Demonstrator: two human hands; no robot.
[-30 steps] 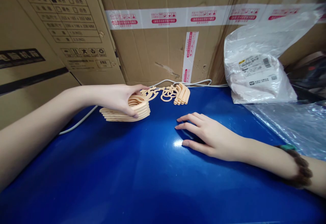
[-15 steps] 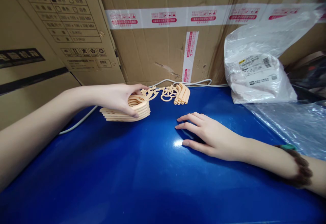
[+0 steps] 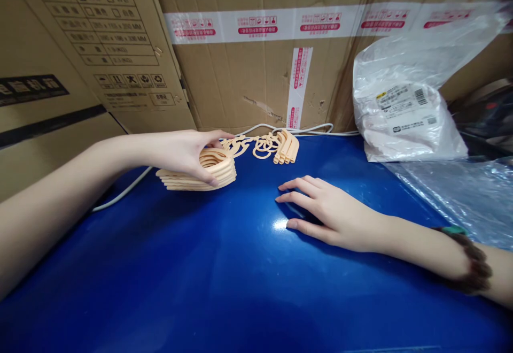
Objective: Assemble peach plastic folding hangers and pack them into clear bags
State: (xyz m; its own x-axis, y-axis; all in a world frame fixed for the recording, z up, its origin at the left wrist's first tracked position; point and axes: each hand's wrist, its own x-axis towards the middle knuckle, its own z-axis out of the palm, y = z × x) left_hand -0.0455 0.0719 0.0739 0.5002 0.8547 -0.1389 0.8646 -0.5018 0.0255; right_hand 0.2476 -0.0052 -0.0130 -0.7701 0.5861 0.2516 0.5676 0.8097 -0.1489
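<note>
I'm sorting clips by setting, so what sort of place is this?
Probably a packing or storage corner, perhaps in a stockroom: large cardboard boxes stand behind and beside the blue tabletop, and a white plastic bag with a printed label sits on it.

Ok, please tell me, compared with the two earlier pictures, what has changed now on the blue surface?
Nothing visibly moved, and nothing was taken or let go; the view shifted only slightly. The left hand stays around the beige stack, the right hand stays spread over the blue surface, and the white bag stands as before.
</note>
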